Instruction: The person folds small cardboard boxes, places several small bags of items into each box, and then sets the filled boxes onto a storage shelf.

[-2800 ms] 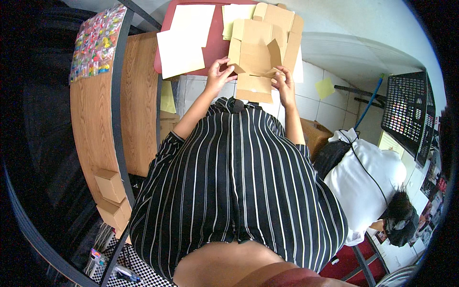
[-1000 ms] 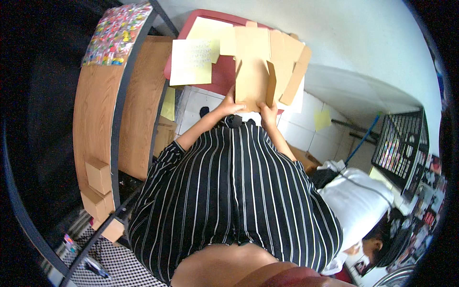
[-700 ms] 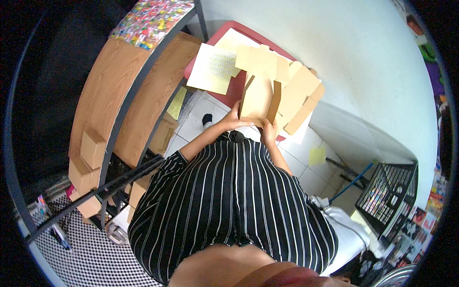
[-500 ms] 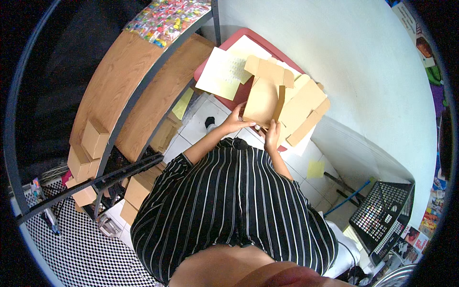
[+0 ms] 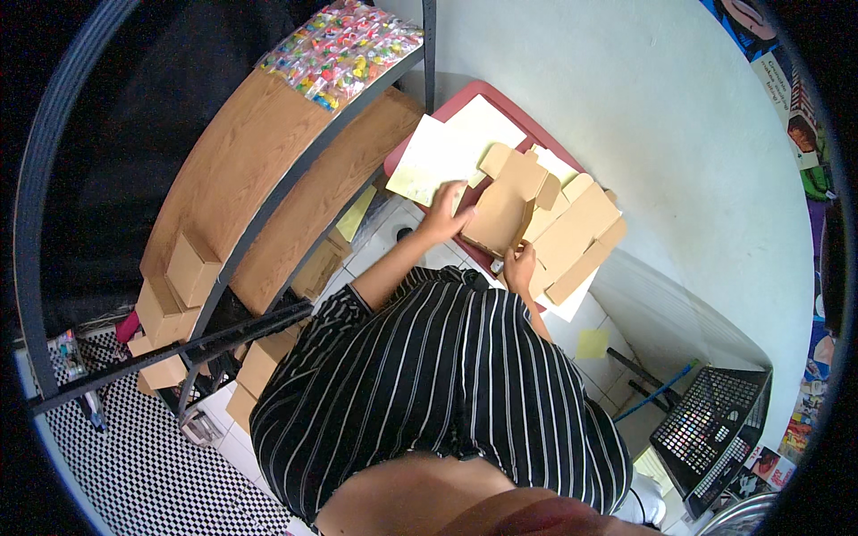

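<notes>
Wall [image 5: 617, 116] takes up the right side, running close past the red table's [image 5: 536, 132] far-right edge, so little room there. Wooden shelf unit [image 5: 214, 161] bounds the left; its near end and the table are split by a strip of white floor tiles [image 5: 366, 257], which is the visible gap on that side. Flat cardboard pieces [image 5: 576, 234] sit right of the work, reaching the table's right edge. Partly folded cardboard box [image 5: 500, 212] is on the table between those and the pale sheets [image 5: 420, 165], flaps up at its far end, near edge just beside the table's near edge. One sheet sticks out past the table's left edge. Left hand [image 5: 444, 214]: blurred, fingers spread wide, nothing gripped, just beside the box's left edge; can't tell if touching. Right hand [image 5: 518, 262]: fingers curled in, pinching the box's near-right corner.
</notes>
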Demonstrator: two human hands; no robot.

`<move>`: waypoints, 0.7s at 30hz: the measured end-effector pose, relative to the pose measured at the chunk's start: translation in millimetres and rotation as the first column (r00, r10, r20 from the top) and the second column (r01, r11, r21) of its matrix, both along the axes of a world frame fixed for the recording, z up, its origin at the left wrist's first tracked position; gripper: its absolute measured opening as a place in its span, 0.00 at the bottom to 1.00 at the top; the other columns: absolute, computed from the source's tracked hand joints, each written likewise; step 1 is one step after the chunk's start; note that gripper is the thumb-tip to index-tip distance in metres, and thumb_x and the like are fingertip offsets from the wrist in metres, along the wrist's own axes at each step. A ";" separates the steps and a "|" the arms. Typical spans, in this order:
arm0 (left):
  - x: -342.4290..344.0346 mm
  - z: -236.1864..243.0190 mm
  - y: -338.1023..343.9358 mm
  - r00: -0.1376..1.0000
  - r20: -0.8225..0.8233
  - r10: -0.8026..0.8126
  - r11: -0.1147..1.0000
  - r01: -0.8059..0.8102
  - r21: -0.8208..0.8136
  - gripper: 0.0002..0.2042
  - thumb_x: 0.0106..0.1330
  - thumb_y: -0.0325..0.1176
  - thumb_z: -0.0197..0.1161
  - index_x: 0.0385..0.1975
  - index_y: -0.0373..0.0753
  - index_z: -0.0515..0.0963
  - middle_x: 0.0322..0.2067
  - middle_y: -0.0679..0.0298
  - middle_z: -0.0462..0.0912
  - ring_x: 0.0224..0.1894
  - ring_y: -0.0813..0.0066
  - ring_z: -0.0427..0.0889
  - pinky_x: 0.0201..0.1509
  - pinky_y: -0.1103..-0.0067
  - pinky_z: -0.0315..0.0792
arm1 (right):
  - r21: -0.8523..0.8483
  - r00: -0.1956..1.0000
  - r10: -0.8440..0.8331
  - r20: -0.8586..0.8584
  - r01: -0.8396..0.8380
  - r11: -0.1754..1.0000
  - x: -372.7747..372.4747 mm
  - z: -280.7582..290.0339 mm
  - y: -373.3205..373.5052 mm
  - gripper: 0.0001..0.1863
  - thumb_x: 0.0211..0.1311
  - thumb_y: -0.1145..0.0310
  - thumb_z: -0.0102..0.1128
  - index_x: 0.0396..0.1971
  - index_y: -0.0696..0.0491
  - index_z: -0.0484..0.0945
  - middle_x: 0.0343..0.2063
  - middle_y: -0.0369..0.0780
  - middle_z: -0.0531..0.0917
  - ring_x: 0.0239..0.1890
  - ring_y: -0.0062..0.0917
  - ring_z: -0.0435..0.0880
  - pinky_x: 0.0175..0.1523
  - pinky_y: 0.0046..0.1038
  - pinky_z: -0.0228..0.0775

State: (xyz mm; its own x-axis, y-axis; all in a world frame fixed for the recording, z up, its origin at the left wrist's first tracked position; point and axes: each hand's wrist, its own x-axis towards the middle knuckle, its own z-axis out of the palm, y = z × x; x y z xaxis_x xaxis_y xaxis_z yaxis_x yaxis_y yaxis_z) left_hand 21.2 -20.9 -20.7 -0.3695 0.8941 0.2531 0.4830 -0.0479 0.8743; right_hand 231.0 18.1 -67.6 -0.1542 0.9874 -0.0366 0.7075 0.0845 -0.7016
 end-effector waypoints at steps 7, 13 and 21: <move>-160.6 99.0 80.7 0.830 -0.308 0.466 0.864 -0.351 0.361 0.10 0.52 0.35 0.57 0.32 0.39 0.71 0.34 0.58 0.72 0.40 0.58 0.68 0.47 0.67 0.59 | -0.039 0.998 0.002 -0.056 -0.004 0.999 -2.7 -3.6 4.4 0.18 0.49 0.65 0.57 0.39 0.59 0.71 0.31 0.50 0.74 0.35 0.41 0.74 0.41 0.35 0.66; -278.9 118.2 160.5 0.591 -0.651 0.477 0.808 -0.586 0.059 0.18 0.53 0.50 0.53 0.40 0.50 0.75 0.46 0.60 0.69 0.51 0.58 0.60 0.53 0.64 0.52 | 0.029 0.996 -0.087 -0.034 0.088 0.996 -24.5 0.0 4.4 0.19 0.49 0.65 0.57 0.40 0.59 0.71 0.34 0.50 0.73 0.32 0.39 0.74 0.39 0.34 0.67; -325.4 64.8 250.8 0.628 -0.769 0.120 0.838 -0.479 -0.261 0.19 0.52 0.50 0.54 0.42 0.50 0.74 0.52 0.59 0.63 0.54 0.56 0.55 0.55 0.64 0.49 | 0.036 0.972 -0.233 -0.044 0.235 0.971 -25.8 11.3 -15.7 0.20 0.50 0.68 0.57 0.43 0.60 0.68 0.37 0.49 0.71 0.27 0.29 0.75 0.33 0.27 0.69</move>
